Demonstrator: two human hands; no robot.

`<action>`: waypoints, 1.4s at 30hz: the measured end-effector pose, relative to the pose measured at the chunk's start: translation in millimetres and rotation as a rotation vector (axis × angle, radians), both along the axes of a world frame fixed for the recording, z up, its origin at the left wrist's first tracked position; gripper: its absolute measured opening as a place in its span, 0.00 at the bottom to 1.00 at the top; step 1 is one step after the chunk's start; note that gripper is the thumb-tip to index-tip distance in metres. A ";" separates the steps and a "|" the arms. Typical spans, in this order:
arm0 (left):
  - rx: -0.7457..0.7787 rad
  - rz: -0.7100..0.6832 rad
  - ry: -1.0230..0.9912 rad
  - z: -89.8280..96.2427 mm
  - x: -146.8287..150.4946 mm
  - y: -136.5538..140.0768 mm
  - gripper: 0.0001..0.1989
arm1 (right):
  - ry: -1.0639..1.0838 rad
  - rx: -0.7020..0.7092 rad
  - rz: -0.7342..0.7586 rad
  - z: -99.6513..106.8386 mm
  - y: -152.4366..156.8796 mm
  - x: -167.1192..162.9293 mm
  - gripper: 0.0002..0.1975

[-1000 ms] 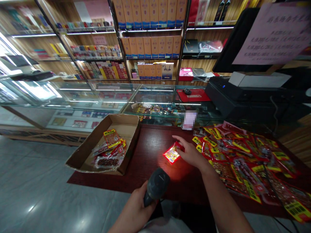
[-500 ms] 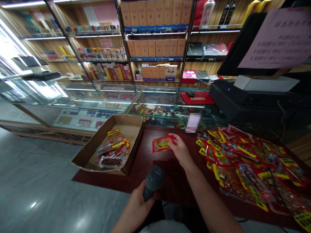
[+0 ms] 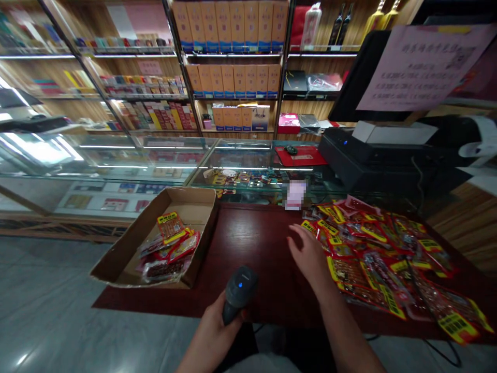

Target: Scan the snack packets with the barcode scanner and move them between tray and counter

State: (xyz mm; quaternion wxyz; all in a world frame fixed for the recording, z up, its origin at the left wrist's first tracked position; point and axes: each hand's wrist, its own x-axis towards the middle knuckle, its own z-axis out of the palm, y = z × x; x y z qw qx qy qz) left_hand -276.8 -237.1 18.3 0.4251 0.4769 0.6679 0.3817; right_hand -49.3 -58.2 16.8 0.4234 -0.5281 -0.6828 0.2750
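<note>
A dark handheld barcode scanner (image 3: 241, 286) with a lit blue light is gripped in my left hand (image 3: 217, 331) above the table's near edge. My right hand (image 3: 310, 259) is empty, its thumb and fingers apart, at the left side of a heap of red and yellow snack packets (image 3: 365, 264). Whether its fingertips touch the closest packet, I cannot tell. To the left, an open cardboard box (image 3: 126, 261) holds several more packets, with a red one (image 3: 185, 246) lying on the right side of them.
The dark red wooden table (image 3: 248, 233) meets a glass display counter (image 3: 163, 155) at the back. A monitor (image 3: 365, 77) with a paper sheet and a black machine (image 3: 373, 160) stand at the right. A cable crosses the packets. Shelves with boxed goods (image 3: 229, 26) line the wall.
The red packet has left my right hand, and a red packet shows in the box. My right hand has moved right to the heap. The scanner's blue light now shows. The view has shifted slightly.
</note>
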 end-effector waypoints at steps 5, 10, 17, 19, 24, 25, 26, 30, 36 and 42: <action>-0.001 -0.044 0.025 1.6 -1.0 8.1 0.14 | -0.531 -0.054 -0.429 -44.7 -45.1 113.1 0.32; -0.022 -0.051 0.002 7.8 6.5 12.4 0.17 | -0.875 -0.033 -0.452 -83.7 -71.6 131.9 0.30; -0.011 -0.035 -0.009 8.4 8.1 6.7 0.15 | -0.817 0.150 -0.357 -78.0 -56.0 100.0 0.23; -0.023 -0.020 -0.015 6.7 6.6 5.0 0.15 | -0.808 0.154 -0.288 -75.9 -56.8 80.1 0.21; -0.039 -0.016 -0.006 7.0 5.2 5.5 0.16 | -0.683 0.148 0.011 -73.5 -67.5 23.3 0.19; -0.039 -0.019 -0.002 7.3 5.1 6.0 0.16 | -0.646 0.141 0.066 -72.3 -68.8 16.4 0.19; -0.037 -0.024 0.002 7.3 5.0 6.3 0.16 | -0.614 0.135 0.102 -70.7 -69.4 12.1 0.20; -0.020 -0.034 0.010 4.5 2.7 6.5 0.16 | -0.588 0.148 0.078 -65.0 -64.5 17.8 0.21; 0.000 -0.009 0.028 0.6 -0.1 6.4 0.16 | -0.485 0.119 -0.040 -59.3 -57.9 32.1 0.31; -0.002 -0.015 0.029 2.1 1.2 5.9 0.16 | -0.676 0.100 0.334 -44.3 -58.2 38.4 0.39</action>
